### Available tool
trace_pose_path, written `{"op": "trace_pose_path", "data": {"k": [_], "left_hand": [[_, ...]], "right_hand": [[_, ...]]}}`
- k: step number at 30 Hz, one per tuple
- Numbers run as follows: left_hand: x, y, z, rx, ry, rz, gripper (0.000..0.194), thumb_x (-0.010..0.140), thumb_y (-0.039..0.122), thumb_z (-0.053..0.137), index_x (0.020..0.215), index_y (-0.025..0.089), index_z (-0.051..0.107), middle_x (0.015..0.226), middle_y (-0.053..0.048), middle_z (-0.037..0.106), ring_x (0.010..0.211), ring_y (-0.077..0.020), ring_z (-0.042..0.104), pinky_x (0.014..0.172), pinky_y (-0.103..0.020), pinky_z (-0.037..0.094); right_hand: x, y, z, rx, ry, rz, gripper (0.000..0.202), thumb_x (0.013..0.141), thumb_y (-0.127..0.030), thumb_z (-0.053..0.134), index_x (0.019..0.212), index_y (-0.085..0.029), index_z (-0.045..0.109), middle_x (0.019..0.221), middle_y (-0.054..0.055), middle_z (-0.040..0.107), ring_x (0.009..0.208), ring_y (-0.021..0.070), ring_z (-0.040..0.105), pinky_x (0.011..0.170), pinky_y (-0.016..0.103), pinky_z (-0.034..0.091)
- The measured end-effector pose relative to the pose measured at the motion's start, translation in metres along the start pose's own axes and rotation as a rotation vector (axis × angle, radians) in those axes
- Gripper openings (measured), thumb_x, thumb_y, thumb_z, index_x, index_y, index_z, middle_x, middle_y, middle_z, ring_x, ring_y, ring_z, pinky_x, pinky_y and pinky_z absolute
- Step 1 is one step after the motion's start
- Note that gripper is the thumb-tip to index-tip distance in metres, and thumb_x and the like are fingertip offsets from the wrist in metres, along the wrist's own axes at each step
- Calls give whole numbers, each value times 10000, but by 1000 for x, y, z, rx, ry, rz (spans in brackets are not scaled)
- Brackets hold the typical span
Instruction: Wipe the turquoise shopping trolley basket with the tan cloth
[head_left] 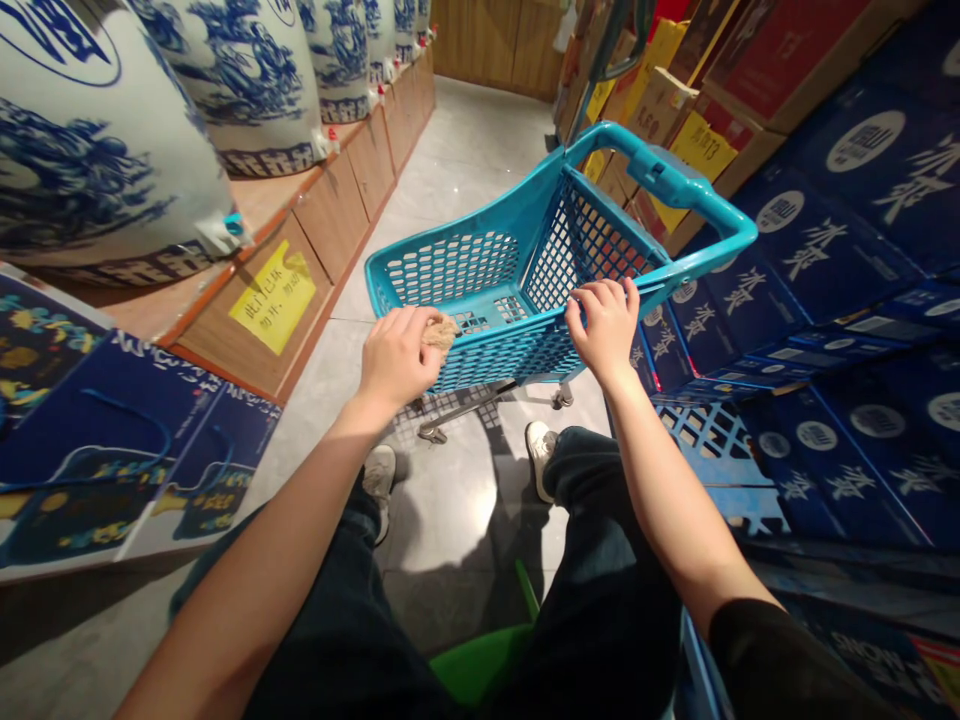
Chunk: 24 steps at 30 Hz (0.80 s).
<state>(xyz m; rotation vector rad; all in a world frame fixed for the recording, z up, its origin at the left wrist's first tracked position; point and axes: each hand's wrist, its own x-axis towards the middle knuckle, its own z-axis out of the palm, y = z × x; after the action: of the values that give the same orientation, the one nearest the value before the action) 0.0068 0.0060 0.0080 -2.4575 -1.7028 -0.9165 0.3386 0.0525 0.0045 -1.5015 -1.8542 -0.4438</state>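
A blue plastic shopping cart stands in front of me, its basket tilted in my view and its handle toward the upper right. My left hand is closed around a crumpled beige cloth and presses it against the near rim of the basket. Farther right along that same rim, the fingers of my right hand curl over the edge and grip it. The basket's mesh sides and floor show through, with nothing visible lying inside.
Large blue-and-white ceramic jars with taps line a wooden cabinet on the left. Stacked blue boxes and cardboard cartons rise on the right. Below me is a green seat; blue gift boxes stand at lower left.
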Motion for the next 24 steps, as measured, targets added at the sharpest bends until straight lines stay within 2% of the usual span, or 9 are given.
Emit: {"op": "trace_pose_path", "data": {"k": [3,7,9,11,13,18,24], "left_hand": [[-2,4,4,-43,-49,35,498,964,207,524,1415,222,734,1254,-129,743,1188,-339,699,1074,-484,586],[-2,18,13,-41,-40,40,386,1098,387,560,1357,195,772,1519,-165,680,1379,-350,656,1147,-475,567],[-1,22,15,-2,-43,41,378,1143,432,552,1351,210,775,1492,-157,714,1365,-342,673,1102,-455,577],[0,21,15,28,-68,59,372,1172,436,535,1367,226,772,1351,-136,780,1255,-318,721,1006,-415,589],[0,17,13,36,-78,88,373,1187,441,528,1360,227,779,1256,-123,806,1178,-303,744,962,-392,586],[-3,-1,8,50,-5,90,366,1191,461,528,1297,231,792,1217,-123,817,1152,-306,748,991,-401,577],[-1,-29,15,38,104,-80,356,1176,445,495,1233,248,787,1225,-127,805,1164,-336,710,1021,-457,557]], "right_hand": [[1,-11,8,-78,-2,28,372,1084,-315,496,999,-227,847,1062,128,799,1207,358,653,1319,697,342],[6,-22,16,-136,2,65,400,1076,-291,484,902,-219,837,961,132,773,1102,362,645,1216,665,411],[9,-23,17,-145,-12,76,400,1078,-283,483,886,-211,827,939,132,773,1081,363,648,1180,649,430],[11,-22,17,-159,-23,78,390,1076,-269,487,876,-206,816,929,130,771,1073,359,650,1164,639,435],[11,-20,16,-168,-25,71,388,1078,-261,485,866,-207,807,924,128,767,1065,353,650,1157,633,434],[8,-23,12,-141,-62,9,427,1119,-331,473,889,-218,816,928,121,760,1071,358,647,1149,629,434],[0,-52,14,-90,-75,-74,361,1106,-377,516,1081,-224,842,1040,128,769,1132,361,626,1195,629,426]]}}
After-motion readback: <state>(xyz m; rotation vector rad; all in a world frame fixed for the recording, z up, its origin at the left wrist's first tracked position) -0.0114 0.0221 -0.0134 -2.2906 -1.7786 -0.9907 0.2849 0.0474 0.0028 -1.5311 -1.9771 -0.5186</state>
